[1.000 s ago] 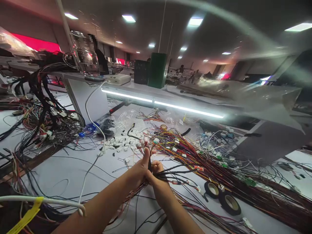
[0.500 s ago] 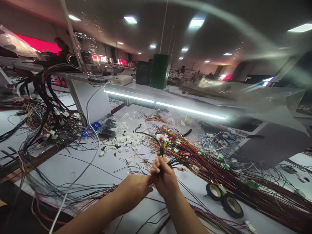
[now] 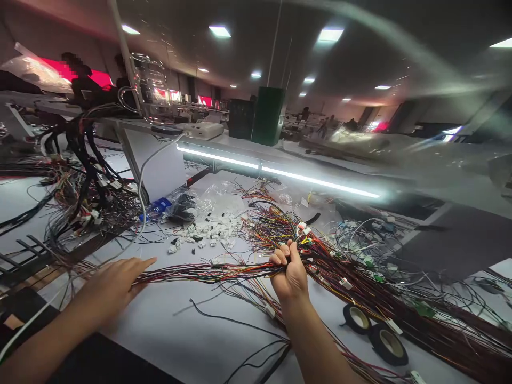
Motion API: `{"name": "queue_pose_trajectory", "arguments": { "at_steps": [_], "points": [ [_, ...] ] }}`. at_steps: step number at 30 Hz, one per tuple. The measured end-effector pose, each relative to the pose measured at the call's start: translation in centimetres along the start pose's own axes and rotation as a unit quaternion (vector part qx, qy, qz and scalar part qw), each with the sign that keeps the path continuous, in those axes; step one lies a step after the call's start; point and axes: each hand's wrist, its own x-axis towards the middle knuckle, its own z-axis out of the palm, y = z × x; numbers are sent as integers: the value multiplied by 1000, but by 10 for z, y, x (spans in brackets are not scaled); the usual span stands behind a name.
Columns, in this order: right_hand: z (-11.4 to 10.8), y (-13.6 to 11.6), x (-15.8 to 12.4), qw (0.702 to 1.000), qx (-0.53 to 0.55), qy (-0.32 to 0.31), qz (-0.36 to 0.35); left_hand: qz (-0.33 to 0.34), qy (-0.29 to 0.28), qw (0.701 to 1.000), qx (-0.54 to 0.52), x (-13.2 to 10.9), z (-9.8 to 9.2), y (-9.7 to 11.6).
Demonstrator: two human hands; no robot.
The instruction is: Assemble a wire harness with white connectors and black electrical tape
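Note:
My right hand is a fist around a bundle of thin coloured wires, gripping it near the end with white connectors. From there the bundle stretches left, nearly straight above the table, to my left hand. That hand is slightly blurred; the wires pass between its thumb and fingers, with the index finger reaching along them. Below the bundle lies a loose black wire. A big pile of dark red wires spreads just beyond and right of my right hand.
Loose white connectors lie beyond the bundle, near a blue-labelled bottle. Two black tape rolls sit at front right. Black-sleeved harnesses hang at left. A white cable drops from the shelf, above a light strip.
My left hand has moved far left from beside my right hand, and the wires now lie drawn out between them. My right hand has shifted slightly right, still holding the bundle.

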Motion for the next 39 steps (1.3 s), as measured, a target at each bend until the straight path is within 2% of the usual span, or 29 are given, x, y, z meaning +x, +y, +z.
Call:
{"name": "queue_pose_trajectory", "arguments": {
  "at_steps": [2, 4, 7, 10, 12, 14, 16, 18, 21, 25, 27, 30, 31, 32, 33, 34, 36, 37, 39],
  "points": [
    [1, 4, 0, 1000, 8, -3, -4, 87, 37, 995, -32, -5, 2, 20],
    [2, 6, -2, 1000, 15, -3, -6, 153, 113, 980, -54, -10, 5, 55],
    [2, 7, -4, 1000, 22, 2, -6, 194, 242, 947, -81, -16, 8, 109],
    [1, 7, -5, 1000, 24, 7, -11, 184, 253, 946, -86, -16, 9, 141],
    [-1, 8, -5, 1000, 24, 10, -14, 169, 205, 957, -115, -14, 9, 151],
    [-3, 10, -5, 1000, 22, 12, -16, 154, 118, 965, -177, -11, 7, 155],
    [-5, 11, -4, 1000, 20, 12, -18, 130, 29, 958, -252, -9, 5, 157],
    [-5, 13, -4, 1000, 18, 11, -19, 103, -36, 944, -313, -6, 2, 160],
    [-6, 15, -5, 1000, 17, 9, -21, 79, -83, 929, -353, -3, -2, 165],
    [-9, 17, -6, 1000, 10, -4, -24, 48, -84, 916, -388, 3, -8, 167],
    [-12, 16, -6, 1000, 3, -13, -25, 12, -134, 868, -478, 6, -12, 164],
    [-15, 16, -5, 999, -12, -25, -20, -41, -235, 755, -611, 12, -16, 155],
    [-16, 16, -6, 999, -15, -29, -16, -46, -255, 737, -625, 13, -15, 152],
    [-17, 16, -6, 999, -19, -32, -13, -41, -266, 740, -616, 15, -14, 149],
    [-17, 16, -6, 999, -23, -37, -9, -30, -264, 766, -585, 16, -11, 147],
    [-18, 16, -7, 999, -29, -42, -6, -11, -243, 809, -535, 16, -8, 146],
    [-19, 17, -9, 997, -43, -57, -4, 41, -149, 904, -400, 15, 0, 148],
    [-20, 17, -10, 997, -49, -65, -3, 68, -88, 937, -332, 14, 3, 150],
    [-22, 17, -11, 996, -55, -77, -4, 106, 7, 966, -237, 12, 8, 156]
  ]
}}
